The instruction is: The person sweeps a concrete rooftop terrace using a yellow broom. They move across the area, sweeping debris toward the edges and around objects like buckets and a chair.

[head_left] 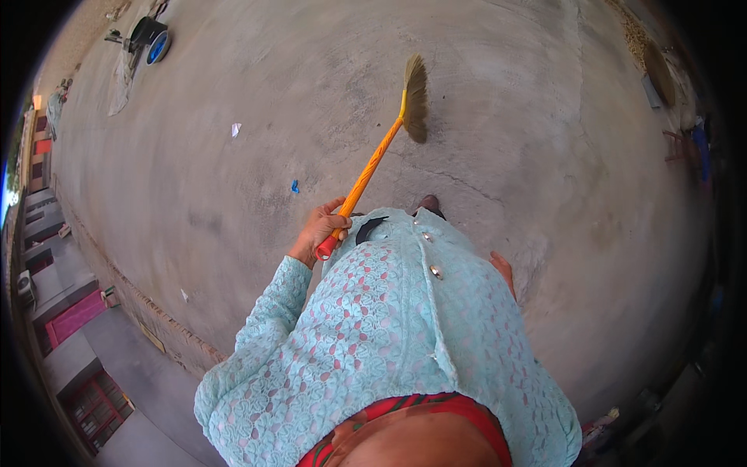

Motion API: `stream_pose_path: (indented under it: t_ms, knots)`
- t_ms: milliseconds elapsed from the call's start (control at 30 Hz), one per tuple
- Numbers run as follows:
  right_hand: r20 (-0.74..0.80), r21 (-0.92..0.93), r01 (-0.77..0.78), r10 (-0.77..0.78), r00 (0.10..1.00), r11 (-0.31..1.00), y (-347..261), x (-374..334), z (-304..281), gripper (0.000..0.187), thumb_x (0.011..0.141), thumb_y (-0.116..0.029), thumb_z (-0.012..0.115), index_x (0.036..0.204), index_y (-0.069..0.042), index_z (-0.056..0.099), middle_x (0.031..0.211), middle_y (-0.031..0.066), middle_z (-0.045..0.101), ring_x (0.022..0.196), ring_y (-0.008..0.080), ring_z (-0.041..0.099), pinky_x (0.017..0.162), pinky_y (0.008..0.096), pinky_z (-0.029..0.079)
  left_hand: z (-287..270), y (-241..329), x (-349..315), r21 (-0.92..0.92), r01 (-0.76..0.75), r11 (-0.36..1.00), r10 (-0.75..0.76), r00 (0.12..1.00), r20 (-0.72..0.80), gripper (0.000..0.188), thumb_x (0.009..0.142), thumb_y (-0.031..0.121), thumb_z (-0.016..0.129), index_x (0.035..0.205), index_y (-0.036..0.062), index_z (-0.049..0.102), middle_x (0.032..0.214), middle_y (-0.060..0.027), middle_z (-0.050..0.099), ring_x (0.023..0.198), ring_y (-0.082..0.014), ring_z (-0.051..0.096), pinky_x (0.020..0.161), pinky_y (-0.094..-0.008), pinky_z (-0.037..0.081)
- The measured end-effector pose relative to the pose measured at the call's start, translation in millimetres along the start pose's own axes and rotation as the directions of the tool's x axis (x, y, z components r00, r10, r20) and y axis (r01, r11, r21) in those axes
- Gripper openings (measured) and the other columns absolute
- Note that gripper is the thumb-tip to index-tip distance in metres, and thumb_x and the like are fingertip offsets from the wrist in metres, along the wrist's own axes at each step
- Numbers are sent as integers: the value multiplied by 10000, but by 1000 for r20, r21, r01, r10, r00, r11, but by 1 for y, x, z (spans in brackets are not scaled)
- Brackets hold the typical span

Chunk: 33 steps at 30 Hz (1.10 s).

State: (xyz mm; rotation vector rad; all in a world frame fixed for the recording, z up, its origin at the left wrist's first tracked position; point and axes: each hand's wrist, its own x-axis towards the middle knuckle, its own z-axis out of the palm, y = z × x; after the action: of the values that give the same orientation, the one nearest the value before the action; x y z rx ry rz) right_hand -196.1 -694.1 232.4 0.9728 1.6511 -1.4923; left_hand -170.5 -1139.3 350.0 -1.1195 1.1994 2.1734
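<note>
My left hand (320,227) is closed around the red end of an orange broom handle (369,170). The handle slants up and right to straw bristles (415,97) that touch the grey concrete floor (233,70). A small part of my right hand (503,268) shows beside my light blue lace garment, with nothing seen in it; its fingers are hidden. One foot (428,204) peeks out ahead of my body. A blue scrap (295,187) and a white scrap (236,129) lie on the floor to the left of the broom.
A brick ledge (148,303) edges the floor at the left, with buildings far below it. A black and blue round container (152,40) sits at the far top left. A round woven object (660,74) and other clutter line the right side.
</note>
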Motion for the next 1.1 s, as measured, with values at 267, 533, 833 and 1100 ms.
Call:
stream_pose_path:
  t_ms: [267,533,833,1100]
  knots:
    - [-67,85,-91,97,993,992,29,-5,-26,396,791,-110,419,1183,-74,379,680,37,509,569,138,515,515,267,444,-28,-15,21,298,77,951,30,941,-337,641,625,-55,512,1216,-35,262,606,-61,487,398,-132,461,343,-235,359]
    - [-84,164,-117,132,988,980,39,-7,-32,402,765,-112,436,1164,-77,402,664,41,511,554,147,519,495,271,447,18,37,2,329,-107,938,197,948,-252,634,655,-38,476,1235,-11,221,614,-29,453,420,-101,446,368,-219,378]
    - [-63,211,-116,132,989,971,43,2,-46,380,775,-126,438,1151,-82,412,678,43,513,562,147,524,493,271,450,124,90,51,106,-195,975,165,956,241,573,703,10,497,1226,17,261,715,-58,486,424,-82,446,329,-203,390]
    - [-115,299,-159,201,973,941,70,-20,-56,413,776,-107,428,1182,-51,377,681,49,515,546,148,523,476,266,452,244,77,197,99,-22,995,-38,823,566,539,725,35,482,1211,5,249,751,-74,495,427,-74,440,342,-197,368]
